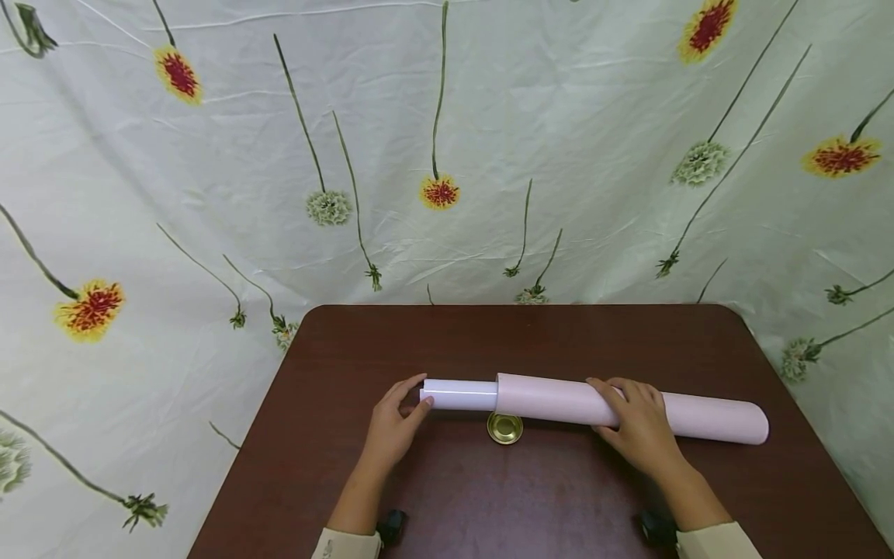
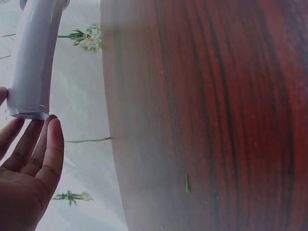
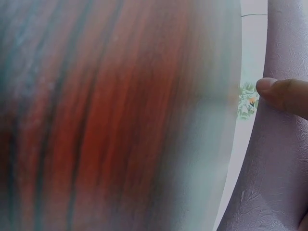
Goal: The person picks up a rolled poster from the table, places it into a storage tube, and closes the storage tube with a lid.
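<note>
In the head view, your right hand (image 1: 639,423) lies over the pink tube (image 1: 552,398) right of centre, thumb and fingers gripping its sides; the hold seems meant to brace the tube against rolling or turning. The tube runs from the middle of the frame to the right, above the wooden table (image 1: 517,497). From its left end the white roll (image 1: 459,395) sticks out, and your left hand (image 1: 391,425) pinches the roll's outer end between thumb and fingers — a hold at the tip, which probably leaves the exposed length uncovered. The gold-coloured disc (image 1: 504,432) sits just below the tube's left end, partly hidden by it; neither hand touches it. In the left wrist view, the roll slants down from the upper left, its rim meeting your fingers, and the flowered cloth (image 2: 79,163) shows behind. In the right wrist view, the tube fills the right edge, with one digit of your right hand lying across it — the rest is out of frame, so you cannot tell the full grip from there; the head view shows it better.
</note>
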Motion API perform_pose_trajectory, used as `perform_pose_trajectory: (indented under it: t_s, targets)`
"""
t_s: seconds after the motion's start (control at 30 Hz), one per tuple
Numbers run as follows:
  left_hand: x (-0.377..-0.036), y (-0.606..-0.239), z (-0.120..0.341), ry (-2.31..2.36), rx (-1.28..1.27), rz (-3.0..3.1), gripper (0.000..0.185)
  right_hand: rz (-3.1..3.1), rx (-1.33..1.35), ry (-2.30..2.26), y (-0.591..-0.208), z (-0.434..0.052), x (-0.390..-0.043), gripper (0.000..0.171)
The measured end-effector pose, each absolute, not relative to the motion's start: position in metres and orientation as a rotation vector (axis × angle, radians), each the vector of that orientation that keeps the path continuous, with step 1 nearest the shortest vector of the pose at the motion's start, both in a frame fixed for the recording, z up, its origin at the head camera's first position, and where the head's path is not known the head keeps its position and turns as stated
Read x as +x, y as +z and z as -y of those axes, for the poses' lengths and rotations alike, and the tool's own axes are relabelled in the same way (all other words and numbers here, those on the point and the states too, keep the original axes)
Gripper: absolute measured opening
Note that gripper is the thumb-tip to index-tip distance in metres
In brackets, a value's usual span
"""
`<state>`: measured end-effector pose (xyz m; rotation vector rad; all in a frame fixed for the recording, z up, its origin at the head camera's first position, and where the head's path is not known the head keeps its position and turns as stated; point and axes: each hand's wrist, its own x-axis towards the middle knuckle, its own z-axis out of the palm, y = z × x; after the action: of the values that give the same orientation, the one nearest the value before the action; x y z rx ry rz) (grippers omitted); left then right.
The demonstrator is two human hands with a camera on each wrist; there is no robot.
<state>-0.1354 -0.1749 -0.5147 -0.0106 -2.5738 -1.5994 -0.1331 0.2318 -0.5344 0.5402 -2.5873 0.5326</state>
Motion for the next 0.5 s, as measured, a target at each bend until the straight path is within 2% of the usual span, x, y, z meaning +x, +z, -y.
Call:
perform_pose_trajectory:
  t_s: [0.5]
  targets:
    - [-0.1320,-0.5115,0.1674,-1.599,-0.071,2.569,0.041,2.591,0.540,0.543,-0.5340,-0.2305,-0.1324,0.089]
